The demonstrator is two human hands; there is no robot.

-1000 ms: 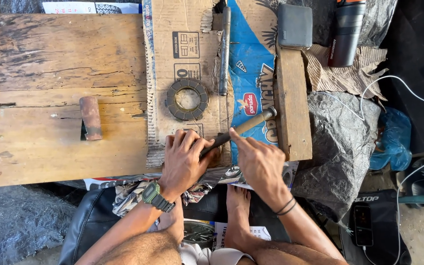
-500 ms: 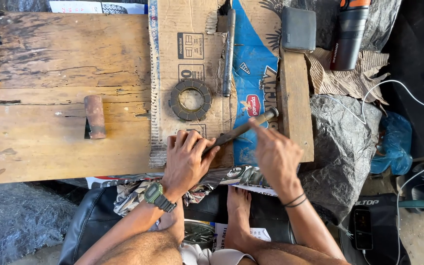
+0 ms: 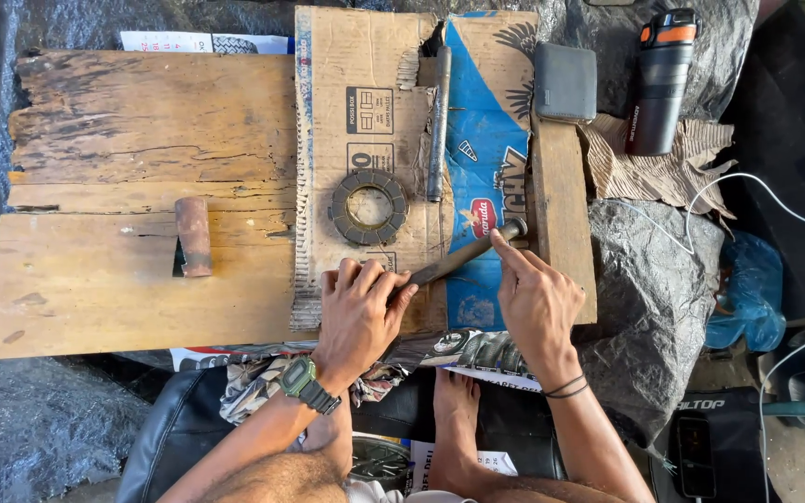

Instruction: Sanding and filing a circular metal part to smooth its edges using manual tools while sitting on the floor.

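Note:
My left hand lies flat on a sheet of cardboard, fingers over the near end of a dark metal rod that slants up to the right. My right hand has its fingertips touching the rod's far end, near a wooden plank. A toothed metal ring lies on the cardboard just beyond my left hand. A second long metal bar lies upright on the cardboard, right of the ring.
A weathered wooden board carries a short rusty cylinder. A grey wallet-like case and a black flask with an orange band sit at the back right. Black plastic sheeting, white cables and a phone lie to the right.
My right hand has slid from around the rod's middle to its far end, now only fingertips on it. The left hand stays pressed on the near end.

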